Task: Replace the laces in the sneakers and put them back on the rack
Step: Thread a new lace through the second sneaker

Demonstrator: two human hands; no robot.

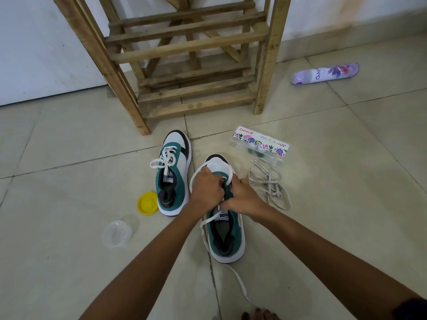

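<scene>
Two green, white and black sneakers stand on the tiled floor below the wooden rack (184,65). The left sneaker (173,172) has a white lace tied in a bow. The right sneaker (225,232) lies under both hands. My left hand (206,189) grips the white lace (238,282) over the eyelets, and a loop arcs round the toe. My right hand (245,197) pinches the same lace beside it. One loose end trails on the floor toward me. The eyelets are hidden by my fingers.
A heap of old greyish laces (270,183) lies right of the sneaker. Behind it sits a clear paint box (260,143). A yellow lid (147,202) and a clear plastic cup (117,233) lie at the left. A purple spray can (325,73) rests far right by the wall.
</scene>
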